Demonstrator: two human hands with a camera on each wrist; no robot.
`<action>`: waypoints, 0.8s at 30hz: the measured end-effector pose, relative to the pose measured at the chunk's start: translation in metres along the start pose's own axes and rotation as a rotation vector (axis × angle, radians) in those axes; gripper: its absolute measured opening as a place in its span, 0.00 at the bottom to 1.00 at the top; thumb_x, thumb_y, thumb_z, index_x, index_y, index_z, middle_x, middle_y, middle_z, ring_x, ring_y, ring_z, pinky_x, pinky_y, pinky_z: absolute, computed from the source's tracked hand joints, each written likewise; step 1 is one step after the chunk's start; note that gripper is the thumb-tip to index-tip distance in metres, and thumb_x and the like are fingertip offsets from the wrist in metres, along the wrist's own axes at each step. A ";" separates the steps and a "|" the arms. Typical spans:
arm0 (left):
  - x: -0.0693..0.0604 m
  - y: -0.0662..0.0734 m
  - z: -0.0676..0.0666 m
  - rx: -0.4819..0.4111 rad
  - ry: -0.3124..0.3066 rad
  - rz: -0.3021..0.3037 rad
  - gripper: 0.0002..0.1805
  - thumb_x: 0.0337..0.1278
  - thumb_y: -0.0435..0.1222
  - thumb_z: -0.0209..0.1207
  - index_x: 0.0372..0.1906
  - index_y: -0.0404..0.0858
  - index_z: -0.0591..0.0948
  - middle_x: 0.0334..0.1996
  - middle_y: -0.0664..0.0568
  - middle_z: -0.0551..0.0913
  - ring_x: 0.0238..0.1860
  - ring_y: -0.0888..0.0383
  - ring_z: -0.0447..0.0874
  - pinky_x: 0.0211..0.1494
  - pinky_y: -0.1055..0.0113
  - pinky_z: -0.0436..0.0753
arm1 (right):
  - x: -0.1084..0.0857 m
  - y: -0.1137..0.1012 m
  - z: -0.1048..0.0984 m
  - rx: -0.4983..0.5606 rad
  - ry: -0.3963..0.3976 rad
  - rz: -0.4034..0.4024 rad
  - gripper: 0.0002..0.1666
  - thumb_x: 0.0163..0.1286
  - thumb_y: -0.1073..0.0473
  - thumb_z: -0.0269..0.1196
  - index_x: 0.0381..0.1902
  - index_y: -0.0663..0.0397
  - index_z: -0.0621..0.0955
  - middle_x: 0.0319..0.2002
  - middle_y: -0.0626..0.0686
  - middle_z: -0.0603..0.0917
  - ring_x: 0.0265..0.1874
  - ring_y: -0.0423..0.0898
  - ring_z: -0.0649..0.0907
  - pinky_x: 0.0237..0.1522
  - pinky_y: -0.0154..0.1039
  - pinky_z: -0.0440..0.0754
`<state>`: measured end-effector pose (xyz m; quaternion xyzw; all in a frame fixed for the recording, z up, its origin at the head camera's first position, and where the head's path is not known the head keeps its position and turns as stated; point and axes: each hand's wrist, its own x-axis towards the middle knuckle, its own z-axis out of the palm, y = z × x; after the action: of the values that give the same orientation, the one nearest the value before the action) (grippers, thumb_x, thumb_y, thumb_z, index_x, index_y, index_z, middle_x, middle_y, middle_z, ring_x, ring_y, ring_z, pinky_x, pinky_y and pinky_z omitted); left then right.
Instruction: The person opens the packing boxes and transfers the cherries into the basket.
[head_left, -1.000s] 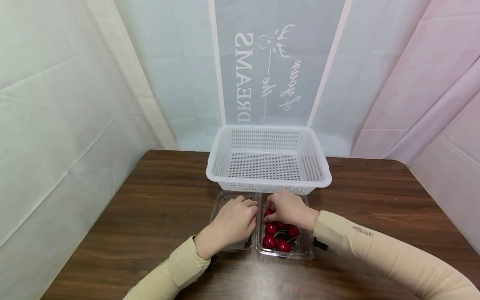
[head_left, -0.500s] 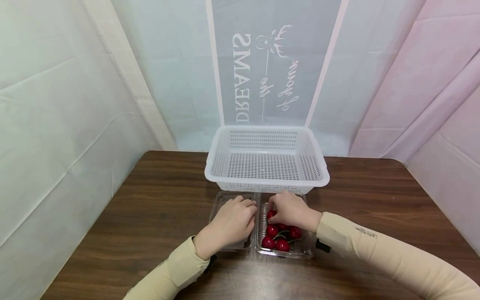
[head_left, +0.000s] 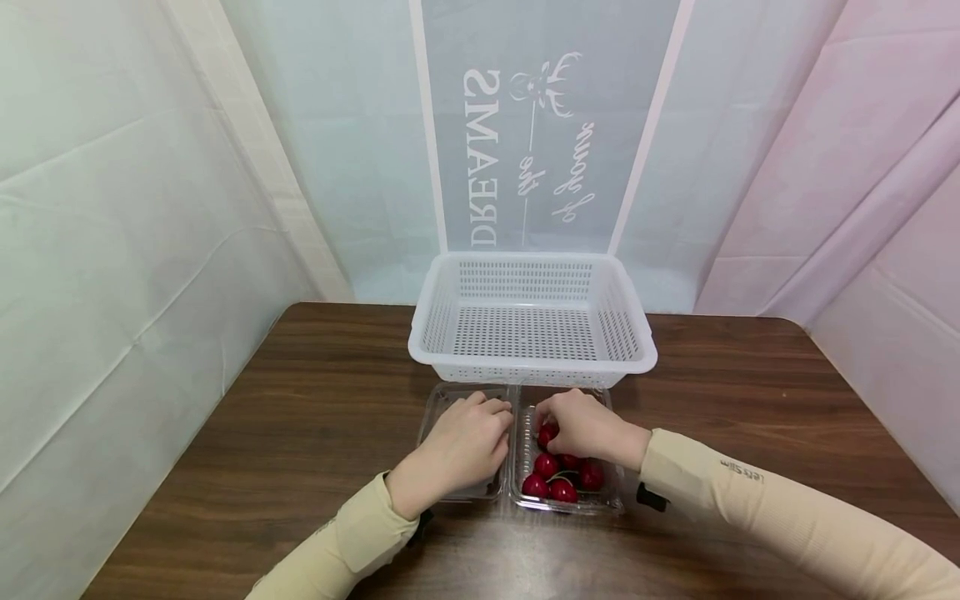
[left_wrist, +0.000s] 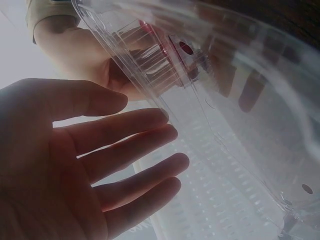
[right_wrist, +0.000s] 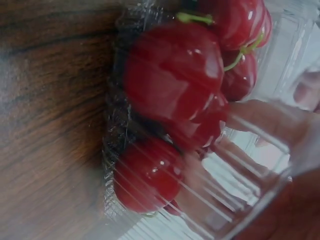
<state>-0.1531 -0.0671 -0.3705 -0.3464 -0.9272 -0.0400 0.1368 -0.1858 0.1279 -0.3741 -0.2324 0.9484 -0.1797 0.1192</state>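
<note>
A clear plastic clamshell box lies opened flat, its lid (head_left: pixel 441 417) on the left and its base (head_left: pixel 528 417) on the right. Several glossy red cherries (head_left: pixel 563 490) with green stems sit in the base. My right hand (head_left: pixel 588 425) reaches into that base, thumb and fingers curled round a cherry (head_left: pixel 548 437) near its far left part. The right wrist view shows more cherries (right_wrist: pixel 172 72) close up through the clear wall, fingers beside them. Over the lid lies my left hand (head_left: pixel 463 442); in the left wrist view its fingers (left_wrist: pixel 135 170) are extended and loosely spread, holding nothing.
Just behind the clamshell stands a white perforated plastic basket (head_left: pixel 532 365) with nothing in it. Everything is on a dark wood-grain table (head_left: pixel 337 400). Pale fabric curtains (head_left: pixel 135 208) hang on both sides and at the back.
My right hand has shifted slightly right and toward me, with the cherry at its fingertips. A cherry nearby has moved a little with it. My left hand stays over the lid.
</note>
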 end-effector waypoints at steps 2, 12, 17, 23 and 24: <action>0.000 0.000 0.000 0.003 0.002 0.002 0.11 0.52 0.36 0.56 0.38 0.40 0.86 0.46 0.52 0.85 0.42 0.52 0.79 0.42 0.59 0.80 | 0.000 0.001 0.000 0.016 -0.004 -0.012 0.11 0.49 0.66 0.70 0.32 0.51 0.84 0.25 0.49 0.82 0.21 0.41 0.75 0.23 0.37 0.73; 0.000 0.001 0.000 0.018 0.000 0.004 0.11 0.53 0.37 0.56 0.38 0.41 0.86 0.46 0.52 0.85 0.42 0.52 0.80 0.43 0.59 0.80 | -0.004 0.007 -0.002 0.057 0.025 -0.095 0.13 0.49 0.65 0.71 0.35 0.53 0.84 0.33 0.52 0.86 0.32 0.43 0.83 0.31 0.38 0.79; 0.001 0.001 0.001 0.014 -0.011 -0.001 0.11 0.53 0.37 0.56 0.39 0.41 0.86 0.46 0.52 0.85 0.43 0.52 0.79 0.44 0.58 0.80 | -0.005 0.011 -0.001 0.077 0.045 -0.118 0.13 0.49 0.65 0.72 0.35 0.52 0.84 0.31 0.50 0.86 0.31 0.42 0.82 0.30 0.36 0.79; 0.000 0.002 -0.001 0.010 -0.015 -0.008 0.11 0.53 0.37 0.56 0.39 0.41 0.86 0.47 0.52 0.85 0.43 0.52 0.80 0.44 0.58 0.80 | -0.006 0.012 -0.002 0.091 0.055 -0.123 0.13 0.49 0.64 0.71 0.36 0.52 0.85 0.30 0.49 0.86 0.28 0.41 0.80 0.28 0.34 0.76; 0.000 0.001 -0.001 0.010 -0.015 -0.009 0.11 0.53 0.37 0.56 0.39 0.41 0.86 0.47 0.52 0.85 0.43 0.52 0.80 0.44 0.58 0.80 | -0.006 0.012 -0.003 0.096 0.058 -0.119 0.14 0.49 0.64 0.72 0.36 0.53 0.85 0.30 0.49 0.86 0.27 0.41 0.80 0.28 0.34 0.76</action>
<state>-0.1517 -0.0664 -0.3700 -0.3421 -0.9298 -0.0334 0.1317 -0.1862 0.1421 -0.3751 -0.2770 0.9263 -0.2383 0.0916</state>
